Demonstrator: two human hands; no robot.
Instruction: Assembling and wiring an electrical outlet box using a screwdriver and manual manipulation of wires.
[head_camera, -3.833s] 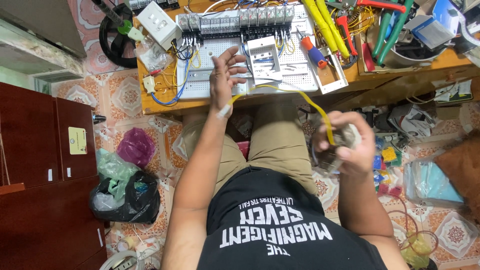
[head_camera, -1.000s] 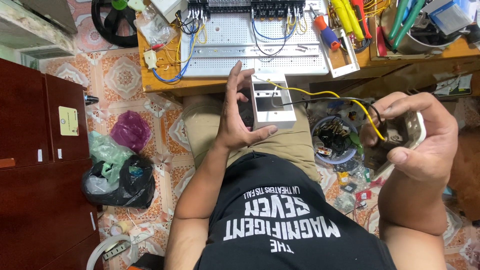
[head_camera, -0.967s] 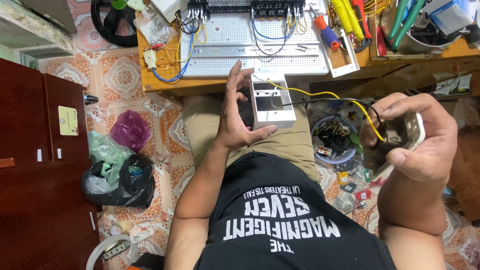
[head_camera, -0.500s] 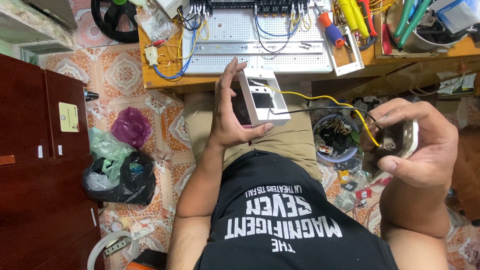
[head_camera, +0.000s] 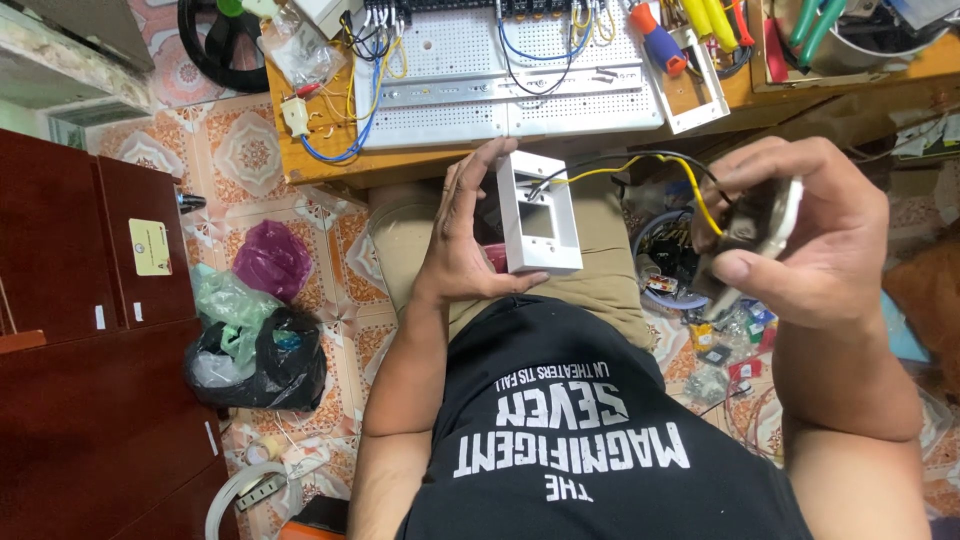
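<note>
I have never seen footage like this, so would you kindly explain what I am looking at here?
This is one view from a camera worn on a person's head, looking down at their own lap and hands. The left hand holds a white plastic box with a rectangular opening. The right hand grips a small electrical part; yellow and black wires run from it to the box. Ahead is a wooden workbench carrying a white perforated panel with wiring, and screwdrivers. Bags sit on the tiled floor.
</note>
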